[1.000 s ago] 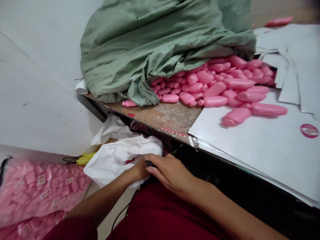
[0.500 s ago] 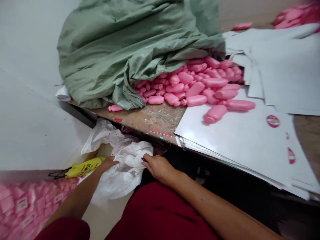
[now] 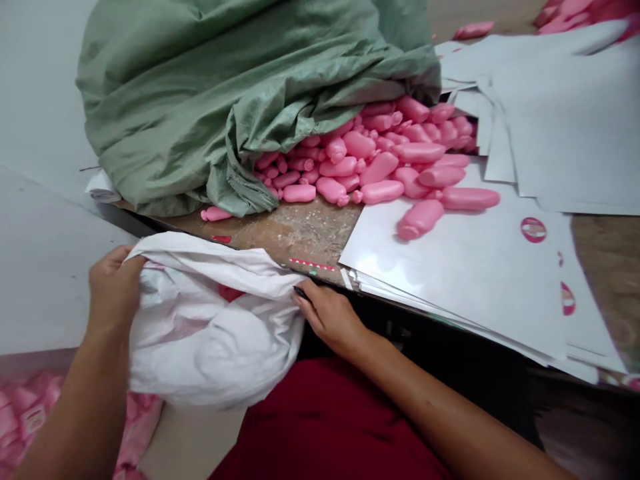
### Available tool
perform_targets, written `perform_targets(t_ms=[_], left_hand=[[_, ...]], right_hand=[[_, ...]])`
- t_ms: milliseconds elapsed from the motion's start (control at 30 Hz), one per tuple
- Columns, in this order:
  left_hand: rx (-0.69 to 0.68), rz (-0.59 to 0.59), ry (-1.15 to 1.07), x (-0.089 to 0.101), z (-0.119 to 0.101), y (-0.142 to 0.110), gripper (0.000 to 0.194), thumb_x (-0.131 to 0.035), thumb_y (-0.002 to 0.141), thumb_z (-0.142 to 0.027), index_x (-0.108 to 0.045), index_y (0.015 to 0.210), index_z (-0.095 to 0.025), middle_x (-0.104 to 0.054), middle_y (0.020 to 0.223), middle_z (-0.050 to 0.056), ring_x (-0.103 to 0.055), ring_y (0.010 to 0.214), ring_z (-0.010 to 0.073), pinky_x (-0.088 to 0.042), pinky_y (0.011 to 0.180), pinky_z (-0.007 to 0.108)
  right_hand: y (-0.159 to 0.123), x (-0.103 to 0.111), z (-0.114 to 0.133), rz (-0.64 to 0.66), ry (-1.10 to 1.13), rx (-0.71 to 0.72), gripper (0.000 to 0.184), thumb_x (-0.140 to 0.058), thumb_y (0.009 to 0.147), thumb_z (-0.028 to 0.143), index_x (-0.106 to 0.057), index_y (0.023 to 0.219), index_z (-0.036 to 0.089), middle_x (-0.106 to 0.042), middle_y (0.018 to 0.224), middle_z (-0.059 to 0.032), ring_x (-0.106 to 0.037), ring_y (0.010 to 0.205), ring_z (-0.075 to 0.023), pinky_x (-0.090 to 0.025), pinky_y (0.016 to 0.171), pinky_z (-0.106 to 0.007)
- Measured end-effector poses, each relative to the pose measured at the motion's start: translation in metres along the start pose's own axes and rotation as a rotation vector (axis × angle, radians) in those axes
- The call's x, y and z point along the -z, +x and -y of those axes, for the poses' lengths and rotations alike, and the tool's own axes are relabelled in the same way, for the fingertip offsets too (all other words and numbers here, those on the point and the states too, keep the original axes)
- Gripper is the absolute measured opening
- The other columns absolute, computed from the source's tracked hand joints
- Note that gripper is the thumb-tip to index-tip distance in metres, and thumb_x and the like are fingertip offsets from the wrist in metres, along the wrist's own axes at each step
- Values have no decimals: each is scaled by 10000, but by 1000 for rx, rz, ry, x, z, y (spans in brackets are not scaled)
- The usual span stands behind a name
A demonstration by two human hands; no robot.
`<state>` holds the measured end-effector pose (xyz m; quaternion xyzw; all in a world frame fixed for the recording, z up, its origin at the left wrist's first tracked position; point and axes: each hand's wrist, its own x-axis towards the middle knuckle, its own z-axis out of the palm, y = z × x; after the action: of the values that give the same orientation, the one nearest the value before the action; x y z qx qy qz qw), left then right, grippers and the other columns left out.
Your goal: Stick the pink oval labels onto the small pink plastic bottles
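Note:
A white sack (image 3: 220, 347) hangs between my hands below the table's near edge, its mouth spread wide. My left hand (image 3: 116, 280) is closed on the rim at the left. At the right side of the mouth, my right hand (image 3: 327, 310) grips the rim, and a small dark object (image 3: 301, 293) shows between its thumb and fingers, too small to name. Something red (image 3: 230, 292) shows inside the mouth. Just beyond, pink bottle-shaped pieces (image 3: 380, 167) lie heaped on the table, spilling from under a large green cloth sack (image 3: 240, 87).
White printed sheets (image 3: 450, 267) lie stacked on the brown table (image 3: 315, 230) at the right, with more white sheets (image 3: 575, 120) behind. Another pink heap (image 3: 570, 15) is at the far right. Pink packets (image 3: 35, 407) lie low at the left, by the white wall (image 3: 40, 233).
My left hand has moved left and up, drawing the bunched white sack open. My right hand keeps its grip. The yellow bag at the left is no longer visible, and the view has shifted slightly.

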<state>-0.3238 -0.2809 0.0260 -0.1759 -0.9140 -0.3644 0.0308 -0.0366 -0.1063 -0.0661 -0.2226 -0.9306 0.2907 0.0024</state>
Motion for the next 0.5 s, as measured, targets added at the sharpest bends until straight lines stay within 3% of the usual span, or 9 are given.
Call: perform_targets(t_ms=[67,167,233,300,367,500], left_hand=[[-70,109,65,-22,-6,5,320,-624,700,-327,-716,951,-152,-633,726,-42,-515,686,125,-408,634,217],[-157,344,137,-57,-5,12,395,-695,645,-352,-748,1006,-201,-738,894,-23,-603,778,162,-451,750,245],[-190,432,184,-79,-1,15,403,-703,661,-426,-760,999,-214,-758,926,-3,-640,823,193,-462,788,262],[-201,449,245,-93,3,16,385,-650,721,-486,-765,944,-194,-759,899,26,-657,860,222,-463,801,277],[-199,432,313,-97,7,17,402,-578,792,-504,-758,937,-176,-755,885,47,-666,869,234,-466,799,288],[-236,384,451,-80,6,13,393,-524,892,-459,-719,1071,-170,-742,1013,79,-670,951,242,-487,835,325]], right_hand=[[5,-9,-19,-26,-23,-53,275,-415,1009,258,-628,1154,162,-741,997,-128,-697,899,-248,-494,783,-318],[11,-19,-38,-80,-70,-123,304,-458,970,206,-634,1214,158,-719,1137,-184,-676,1020,-302,-477,915,-419],[8,-21,-38,-88,-91,-127,314,-469,954,180,-638,1218,157,-694,1200,-200,-656,1068,-312,-442,975,-451],[3,-20,-28,-57,-89,-72,279,-459,962,183,-659,1156,160,-709,1157,-180,-671,1003,-281,-445,951,-419],[1,-18,-11,-1,-60,56,245,-454,988,230,-670,1091,182,-728,1099,-131,-673,936,-236,-441,922,-380],[13,-19,21,200,-22,335,214,-500,1008,286,-671,1053,167,-725,1058,-123,-613,1117,-258,-414,993,-443]])
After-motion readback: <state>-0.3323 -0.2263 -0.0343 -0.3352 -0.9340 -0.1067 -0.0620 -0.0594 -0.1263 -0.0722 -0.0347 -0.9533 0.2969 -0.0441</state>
